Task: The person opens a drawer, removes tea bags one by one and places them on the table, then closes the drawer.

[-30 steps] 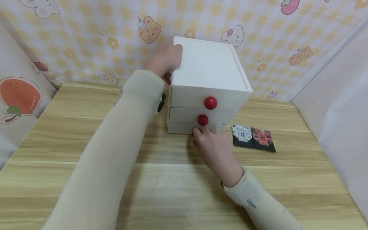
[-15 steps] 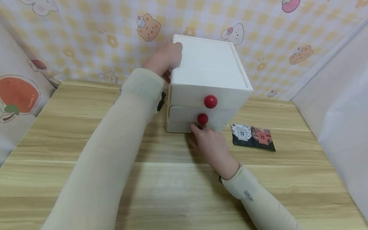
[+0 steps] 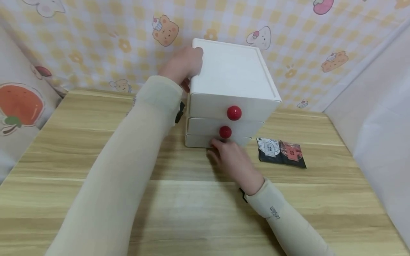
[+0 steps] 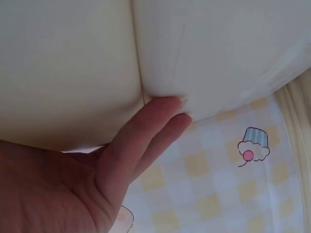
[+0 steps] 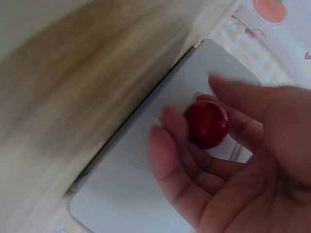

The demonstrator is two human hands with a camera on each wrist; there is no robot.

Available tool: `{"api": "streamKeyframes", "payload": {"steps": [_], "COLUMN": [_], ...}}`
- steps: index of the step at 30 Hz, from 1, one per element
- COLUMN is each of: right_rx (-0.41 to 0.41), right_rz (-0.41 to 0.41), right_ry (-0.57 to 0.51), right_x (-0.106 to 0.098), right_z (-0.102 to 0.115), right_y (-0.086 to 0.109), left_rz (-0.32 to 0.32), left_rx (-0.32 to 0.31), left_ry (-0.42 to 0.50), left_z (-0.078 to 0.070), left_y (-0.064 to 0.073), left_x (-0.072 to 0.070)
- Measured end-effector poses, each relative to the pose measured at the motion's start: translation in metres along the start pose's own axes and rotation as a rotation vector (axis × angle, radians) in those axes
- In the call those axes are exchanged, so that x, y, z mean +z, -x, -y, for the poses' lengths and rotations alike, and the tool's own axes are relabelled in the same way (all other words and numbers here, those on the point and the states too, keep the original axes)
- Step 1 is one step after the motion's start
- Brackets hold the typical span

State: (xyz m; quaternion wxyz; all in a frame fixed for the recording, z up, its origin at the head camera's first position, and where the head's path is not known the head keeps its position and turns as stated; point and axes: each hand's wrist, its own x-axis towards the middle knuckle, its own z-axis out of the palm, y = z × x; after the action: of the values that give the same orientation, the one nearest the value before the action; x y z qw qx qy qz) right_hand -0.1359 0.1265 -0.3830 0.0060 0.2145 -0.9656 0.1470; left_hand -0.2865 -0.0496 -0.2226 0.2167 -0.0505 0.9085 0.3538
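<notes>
A white three-drawer cabinet [image 3: 230, 71] with round red knobs stands at the back of the table. My left hand [image 3: 184, 65] rests over its upper left edge, and in the left wrist view fairly straight fingers [image 4: 146, 128] lie against the white side. My right hand [image 3: 237, 161] is low at the cabinet's front. Its fingers curl round the bottom drawer's red knob [image 5: 206, 124] in the right wrist view, with the blurred thumb [image 5: 238, 97] apart from it. The bottom drawer [image 3: 198, 141] sits flush; its knob is mostly hidden in the head view.
Two joined flat packets [image 3: 282, 153], one pale and one red over black, lie right of the cabinet on the wooden table [image 3: 192, 209]. A checked, cartoon-printed cloth [image 3: 128, 32] hangs close behind, with pale sheets at both sides.
The right hand has shifted slightly left, and its thumb and fingers have rearranged about the bottom knob. The left hand keeps its place, and the drawers look unmoved.
</notes>
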Motion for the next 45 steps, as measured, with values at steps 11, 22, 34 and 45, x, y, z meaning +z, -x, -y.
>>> {"api": "streamKeyframes", "payload": {"steps": [11,22,34,45], "right_rx": [-0.022,-0.028,-0.030,-0.044], "right_rz": [-0.016,0.033,0.115,0.116], "right_ry": [0.008,-0.008,-0.015,0.009], "right_x": [-0.002,-0.009,-0.019,-0.020], "right_z": [0.000,-0.003,0.009,0.016], "right_y": [-0.001,0.002,0.033,0.056], "left_rz": [0.005,-0.002,0.012,0.008], "left_rx": [0.014,-0.004,0.001,0.021], "left_ry": [0.000,0.008,0.028,-0.008], "left_z": [-0.004,-0.006,-0.009,-0.010], "left_y": [0.002,0.003,0.004,0.004], "left_x": [0.001,0.004,0.007,0.009]}}
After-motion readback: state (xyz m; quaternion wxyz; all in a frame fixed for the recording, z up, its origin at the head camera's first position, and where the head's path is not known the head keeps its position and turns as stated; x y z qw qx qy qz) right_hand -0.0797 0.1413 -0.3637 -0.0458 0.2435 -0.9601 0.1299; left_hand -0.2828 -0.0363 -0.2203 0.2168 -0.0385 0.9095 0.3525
